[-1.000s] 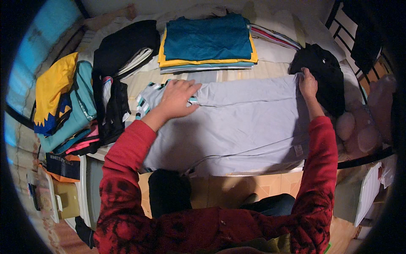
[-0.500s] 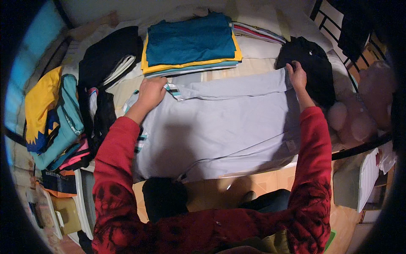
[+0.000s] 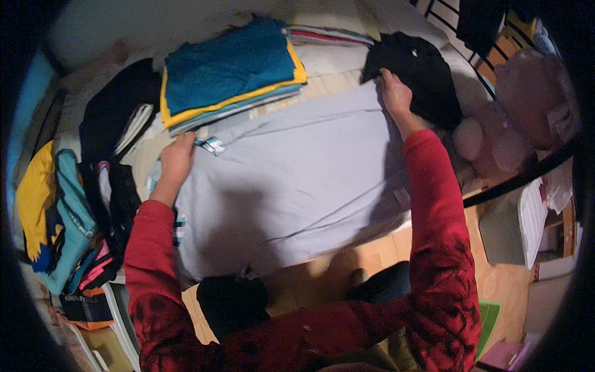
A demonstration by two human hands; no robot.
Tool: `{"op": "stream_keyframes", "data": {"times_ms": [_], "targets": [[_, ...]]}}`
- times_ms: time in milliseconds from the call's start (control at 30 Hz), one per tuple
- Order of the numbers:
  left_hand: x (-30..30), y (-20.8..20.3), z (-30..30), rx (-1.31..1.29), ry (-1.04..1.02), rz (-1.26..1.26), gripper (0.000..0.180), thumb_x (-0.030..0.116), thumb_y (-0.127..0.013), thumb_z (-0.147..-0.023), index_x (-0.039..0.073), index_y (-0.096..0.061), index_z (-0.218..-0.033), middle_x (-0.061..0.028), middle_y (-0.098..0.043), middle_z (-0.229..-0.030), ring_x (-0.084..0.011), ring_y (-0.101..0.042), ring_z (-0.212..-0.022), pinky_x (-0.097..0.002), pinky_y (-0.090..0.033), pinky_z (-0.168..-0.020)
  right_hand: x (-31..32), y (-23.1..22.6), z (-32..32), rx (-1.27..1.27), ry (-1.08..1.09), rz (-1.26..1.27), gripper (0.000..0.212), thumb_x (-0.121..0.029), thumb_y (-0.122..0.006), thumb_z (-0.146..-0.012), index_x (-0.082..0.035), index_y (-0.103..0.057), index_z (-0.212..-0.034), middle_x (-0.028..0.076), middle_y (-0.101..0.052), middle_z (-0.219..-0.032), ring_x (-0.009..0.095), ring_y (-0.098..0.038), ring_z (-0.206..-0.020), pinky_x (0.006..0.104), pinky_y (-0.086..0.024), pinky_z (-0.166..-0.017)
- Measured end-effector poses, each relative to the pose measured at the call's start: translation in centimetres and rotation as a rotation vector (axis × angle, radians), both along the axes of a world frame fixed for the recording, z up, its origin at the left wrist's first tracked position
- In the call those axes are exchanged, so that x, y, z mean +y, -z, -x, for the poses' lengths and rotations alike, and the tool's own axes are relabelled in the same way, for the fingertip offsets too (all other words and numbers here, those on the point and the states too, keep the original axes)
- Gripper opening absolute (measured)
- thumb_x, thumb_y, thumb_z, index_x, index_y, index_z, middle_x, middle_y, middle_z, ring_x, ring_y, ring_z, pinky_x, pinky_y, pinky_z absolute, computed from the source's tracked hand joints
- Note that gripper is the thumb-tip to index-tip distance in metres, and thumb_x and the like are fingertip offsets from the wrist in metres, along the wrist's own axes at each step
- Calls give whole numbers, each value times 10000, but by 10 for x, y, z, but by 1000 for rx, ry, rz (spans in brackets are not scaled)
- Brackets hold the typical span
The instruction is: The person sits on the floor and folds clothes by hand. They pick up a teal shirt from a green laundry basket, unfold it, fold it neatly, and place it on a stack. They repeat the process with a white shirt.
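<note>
A pale grey shirt (image 3: 291,180) lies spread sideways on the bed, its far edge turned over in a long fold. Striped trim in black, white and teal shows at its left end. At the far left corner, beside the trim, my left hand (image 3: 178,160) is closed on the cloth. My right hand (image 3: 396,94) pinches the far right corner, close to a heap of black clothing (image 3: 415,74). Just beyond the shirt sits a folded stack with a dark teal garment (image 3: 229,65) on top and a yellow one (image 3: 296,62) under it.
Black folded clothes (image 3: 118,105) and a pile with yellow (image 3: 34,195) and light teal (image 3: 73,192) garments lie to the left. Plush toys (image 3: 496,133) sit at the right by a dark bed rail (image 3: 520,173). A grey bin with a white lid (image 3: 530,223) stands below.
The view has turned, so the bed's contents appear shifted left and tilted. Both hands stay at the shirt's far corners, and the turned-over edge lies flatter near the left hand.
</note>
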State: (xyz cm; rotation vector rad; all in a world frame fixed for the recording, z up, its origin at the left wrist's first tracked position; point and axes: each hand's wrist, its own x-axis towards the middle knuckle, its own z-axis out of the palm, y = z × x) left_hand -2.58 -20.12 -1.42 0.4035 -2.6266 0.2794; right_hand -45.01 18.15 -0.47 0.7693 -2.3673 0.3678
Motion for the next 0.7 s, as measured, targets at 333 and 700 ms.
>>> {"op": "stream_keyframes", "data": {"times_ms": [333,700], "targets": [[7,-20,-26,-111,148,64,227,138,-546,-874,116,-616,-1089,-116,-594,-909,-313,-595,-843,-425,-472,-691,12,-15,-35,258,-60,-151,466,-436,-513,-931,-215,-504,-1341,104,-505,-1352,291,-532,-1174,507,-442,-901],[20,-41,-66,-39,120,68,245,159,-613,-821,150,-651,-1063,-74,-623,-914,-255,-576,-916,-397,-431,-738,-16,-31,-137,-119,-267,-417,565,-571,-440,-923,-193,-538,-1331,126,-500,-1381,314,-484,-1250,493,-382,-983]]}}
